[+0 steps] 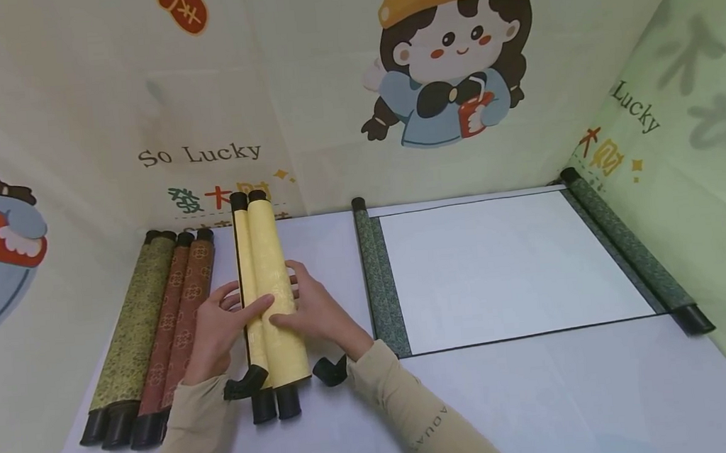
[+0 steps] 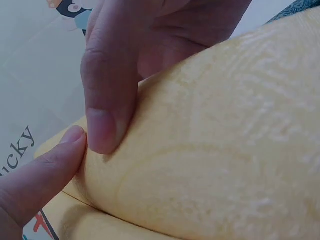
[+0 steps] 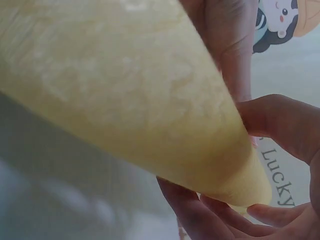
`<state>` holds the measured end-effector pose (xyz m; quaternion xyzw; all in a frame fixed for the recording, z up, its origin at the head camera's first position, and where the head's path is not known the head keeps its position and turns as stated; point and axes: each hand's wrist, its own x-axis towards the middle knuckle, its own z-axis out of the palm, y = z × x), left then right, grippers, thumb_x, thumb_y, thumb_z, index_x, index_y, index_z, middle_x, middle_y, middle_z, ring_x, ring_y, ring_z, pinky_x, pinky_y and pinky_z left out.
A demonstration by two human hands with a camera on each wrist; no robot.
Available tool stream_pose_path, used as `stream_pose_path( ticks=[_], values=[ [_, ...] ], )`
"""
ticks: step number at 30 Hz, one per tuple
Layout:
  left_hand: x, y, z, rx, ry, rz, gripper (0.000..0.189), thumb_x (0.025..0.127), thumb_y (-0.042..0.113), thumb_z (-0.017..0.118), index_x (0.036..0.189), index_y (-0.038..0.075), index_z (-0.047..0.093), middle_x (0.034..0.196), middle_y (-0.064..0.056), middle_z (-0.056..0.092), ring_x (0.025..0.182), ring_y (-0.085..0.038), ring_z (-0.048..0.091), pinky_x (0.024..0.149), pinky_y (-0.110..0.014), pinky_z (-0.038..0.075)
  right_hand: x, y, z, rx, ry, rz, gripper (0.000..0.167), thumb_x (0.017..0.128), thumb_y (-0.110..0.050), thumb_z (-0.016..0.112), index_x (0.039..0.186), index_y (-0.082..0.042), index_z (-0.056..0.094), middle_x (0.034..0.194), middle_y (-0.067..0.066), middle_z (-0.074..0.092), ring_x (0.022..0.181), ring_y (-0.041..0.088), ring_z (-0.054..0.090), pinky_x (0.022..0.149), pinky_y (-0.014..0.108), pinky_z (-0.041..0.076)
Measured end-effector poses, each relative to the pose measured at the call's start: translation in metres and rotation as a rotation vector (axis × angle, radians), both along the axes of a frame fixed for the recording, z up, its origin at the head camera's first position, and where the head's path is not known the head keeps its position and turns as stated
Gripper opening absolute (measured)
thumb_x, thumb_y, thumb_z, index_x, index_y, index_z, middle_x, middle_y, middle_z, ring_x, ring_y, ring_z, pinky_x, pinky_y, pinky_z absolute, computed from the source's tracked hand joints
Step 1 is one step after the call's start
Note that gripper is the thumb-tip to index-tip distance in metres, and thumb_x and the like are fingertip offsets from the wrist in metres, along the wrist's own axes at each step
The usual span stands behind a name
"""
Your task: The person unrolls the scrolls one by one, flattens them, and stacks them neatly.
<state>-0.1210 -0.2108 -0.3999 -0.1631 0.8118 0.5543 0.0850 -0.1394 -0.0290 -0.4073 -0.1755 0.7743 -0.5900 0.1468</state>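
Both hands hold a pale yellow scroll, rolled from its two ends into a thin left roll and a thicker right roll, with black end knobs. My left hand grips the thin roll from the left, its thumb reaching over to the thick one. My right hand grips the thick roll, thumb on the front and fingers round the far side. In the left wrist view, the left thumb lies close to the right thumb on the yellow surface. The right wrist view shows the right fingers curled under the roll.
At left lie a rolled olive scroll and a rolled reddish-brown scroll. A green-edged scroll lies unrolled at right, its white sheet showing. Two black curved pieces, one left and one right, are near the wrists. A printed cloth stands behind.
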Motion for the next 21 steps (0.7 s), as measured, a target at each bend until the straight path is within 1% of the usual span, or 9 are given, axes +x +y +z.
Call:
stream_pose_path(
  ticks=[4,6,8,11,15,18,21],
  values=[
    [0.0,0.008,-0.002,0.014,0.019,-0.036,0.088,0.083,0.046,0.078,0.148,0.002,0.039,0.139,-0.021,0.056,0.097,-0.01,0.066,0.086,-0.023,0.05,0.001,0.007,0.003,0.016,0.018,-0.01,0.091,0.082,-0.01,0.076,0.155,-0.012,0.022,0.137,0.017,0.053,0.114,0.028,0.062,0.077,0.026,0.055],
    [0.001,0.012,-0.003,0.03,0.026,-0.042,0.083,0.083,0.045,0.079,0.144,0.002,0.044,0.133,-0.02,0.061,0.087,-0.004,0.068,0.081,-0.02,0.052,0.001,0.011,0.003,0.029,0.026,-0.014,0.09,0.082,-0.01,0.075,0.155,-0.012,0.023,0.135,0.018,0.054,0.112,0.027,0.062,0.073,0.025,0.055],
    [0.001,0.015,-0.003,0.048,0.037,-0.037,0.078,0.083,0.043,0.08,0.14,0.002,0.048,0.129,-0.02,0.064,0.083,-0.002,0.068,0.08,-0.02,0.052,0.002,0.013,0.004,0.033,0.029,-0.016,0.089,0.082,-0.01,0.075,0.155,-0.013,0.024,0.134,0.019,0.055,0.111,0.027,0.063,0.072,0.025,0.056],
    [0.001,0.019,-0.003,0.053,0.047,-0.042,0.078,0.082,0.044,0.08,0.14,0.002,0.049,0.128,-0.019,0.065,0.085,-0.002,0.068,0.085,-0.022,0.05,0.003,0.017,0.005,0.025,0.019,-0.034,0.09,0.081,-0.01,0.076,0.155,-0.014,0.024,0.133,0.017,0.055,0.11,0.027,0.063,0.072,0.026,0.056],
    [0.0,0.024,-0.002,0.059,0.038,-0.06,0.08,0.082,0.045,0.08,0.143,0.005,0.048,0.132,-0.019,0.063,0.088,-0.003,0.068,0.091,-0.026,0.047,0.003,0.024,0.006,0.03,0.014,-0.044,0.092,0.081,-0.014,0.077,0.155,-0.014,0.023,0.134,0.015,0.055,0.11,0.027,0.063,0.076,0.028,0.056],
    [-0.001,0.028,-0.003,0.079,0.029,-0.082,0.079,0.083,0.043,0.079,0.146,0.007,0.046,0.134,-0.019,0.061,0.089,-0.004,0.067,0.088,-0.025,0.05,0.003,0.03,0.008,0.073,0.029,-0.045,0.092,0.082,-0.017,0.077,0.155,-0.012,0.022,0.134,0.015,0.056,0.111,0.027,0.063,0.079,0.029,0.056],
    [-0.001,0.032,-0.004,0.095,0.032,-0.106,0.079,0.084,0.041,0.079,0.148,0.008,0.044,0.135,-0.018,0.06,0.092,-0.006,0.067,0.085,-0.024,0.05,0.003,0.037,0.011,0.11,0.038,-0.045,0.091,0.083,-0.019,0.077,0.155,-0.009,0.022,0.135,0.016,0.056,0.113,0.029,0.063,0.082,0.031,0.056]
  ],
)
